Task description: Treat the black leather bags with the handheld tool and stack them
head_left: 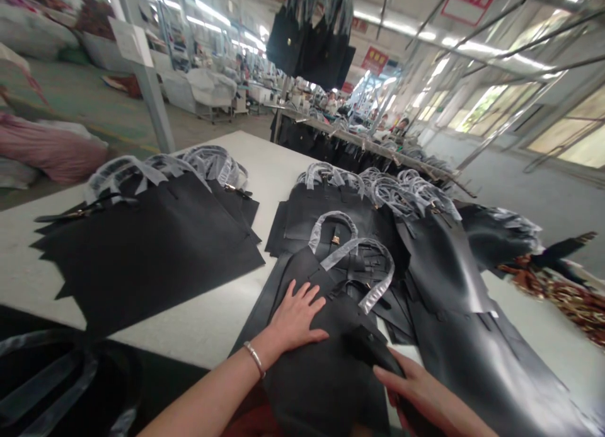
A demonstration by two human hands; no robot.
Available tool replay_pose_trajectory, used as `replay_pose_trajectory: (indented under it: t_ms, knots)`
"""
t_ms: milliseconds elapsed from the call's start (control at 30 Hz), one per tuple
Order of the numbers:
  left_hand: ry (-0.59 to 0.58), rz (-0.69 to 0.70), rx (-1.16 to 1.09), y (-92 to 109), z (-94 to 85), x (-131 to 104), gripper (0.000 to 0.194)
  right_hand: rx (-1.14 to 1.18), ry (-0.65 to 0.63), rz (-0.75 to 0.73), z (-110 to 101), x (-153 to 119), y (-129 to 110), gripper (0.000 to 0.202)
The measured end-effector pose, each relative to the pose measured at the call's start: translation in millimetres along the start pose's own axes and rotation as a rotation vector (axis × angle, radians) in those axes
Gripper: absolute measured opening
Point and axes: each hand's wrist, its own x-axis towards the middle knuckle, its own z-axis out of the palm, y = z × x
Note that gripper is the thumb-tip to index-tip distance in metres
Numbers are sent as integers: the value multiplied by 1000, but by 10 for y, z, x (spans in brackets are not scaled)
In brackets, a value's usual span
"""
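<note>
A black handbag lies in front of me, its looped handles wrapped in clear plastic. Spread flat on the upper part of this bag is my left hand, with a bracelet on the wrist. My right hand is closed around a dark, strap-like black piece at the bag's right side. Whether that piece belongs to the bag I cannot tell. Just beyond, a black strap with a gold clasp shows among more black bag parts.
Stacked black bags with wrapped handles lie on the white table to the left. More bags cover the right side. Black bags hang beyond the table. A metal post stands at the far left.
</note>
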Motion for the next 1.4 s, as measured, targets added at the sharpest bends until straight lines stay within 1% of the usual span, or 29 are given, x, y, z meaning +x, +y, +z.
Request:
replay_pose_trajectory:
  t_ms: [67, 100, 167, 200, 267, 300, 333, 367, 400, 467, 500, 533, 600, 667, 733, 800, 833, 900, 933, 967, 1033, 1100, 1167, 1233, 1300, 1400]
  knots:
    - [-8, -15, 1, 28, 8, 2, 72, -22, 35, -77, 10, 75, -52, 59]
    - [-11, -26, 1, 46, 9, 2, 73, -39, 71, -127, -2, 113, -99, 59]
    - [-17, -48, -2, 83, -1, 8, 72, -43, 199, -213, -86, 142, -201, 60]
    - [-20, -53, -4, 93, -15, 19, 69, -25, 277, -240, -161, 121, -241, 61]
    - [-42, -57, -6, 80, -67, 74, 51, 33, 396, -252, -351, 4, -272, 60]
    - [-57, -71, -2, 51, -102, 120, 39, 56, 417, -235, -446, -82, -258, 57]
    - [-62, -103, 10, 7, -141, 178, 30, 68, 405, -203, -528, -172, -224, 52]
    - [-47, -153, 35, -52, -179, 243, 27, 71, 372, -164, -590, -259, -171, 47]
    - [-11, -217, 68, -122, -212, 312, 29, 73, 332, -122, -627, -331, -102, 43]
    - [75, -348, 133, -275, -253, 441, 46, 80, 262, -42, -627, -412, 60, 42]
    - [97, -393, 152, -349, -258, 492, 56, 89, 235, -7, -600, -417, 141, 43]
    - [92, -418, 157, -415, -252, 532, 63, 102, 212, 18, -565, -401, 213, 44]
    - [42, -440, 144, -513, -223, 579, 69, 146, 178, 41, -494, -316, 308, 44]
    - [6, -438, 137, -564, -193, 597, 72, 197, 164, 36, -450, -191, 320, 43]
    - [-16, -435, 133, -580, -187, 604, 76, 199, 188, 9, -434, -65, 259, 42]
    - [-34, -444, 131, -566, -216, 613, 75, 106, 291, -63, -428, 24, 150, 46]
    - [-49, -453, 127, -548, -242, 620, 71, 49, 358, -111, -422, 46, 86, 50]
    - [-103, -471, 98, -484, -301, 634, 55, -26, 461, -183, -400, 41, -45, 62]
    - [-131, -482, 69, -438, -325, 639, 45, -34, 464, -201, -385, 20, -108, 66]
    - [-152, -498, 27, -383, -339, 640, 37, -25, 435, -204, -367, -7, -167, 67]
    - [-155, -545, -89, -255, -322, 620, 27, 9, 313, -184, -328, -58, -265, 65]
    - [-113, -596, -228, -127, -236, 552, 24, 42, 175, -162, -288, -82, -326, 62]
    - [-78, -637, -345, -21, -107, 436, 23, 60, 77, -139, -250, -75, -339, 59]
    - [-55, -664, -401, 56, 22, 296, 25, 62, 18, -107, -216, -48, -312, 57]
    - [-42, -670, -417, 109, 107, 173, 27, 69, -18, -50, -182, -9, -272, 56]
    - [-37, -642, -442, 162, 127, 74, 27, 59, -37, -5, -125, 91, -263, 52]
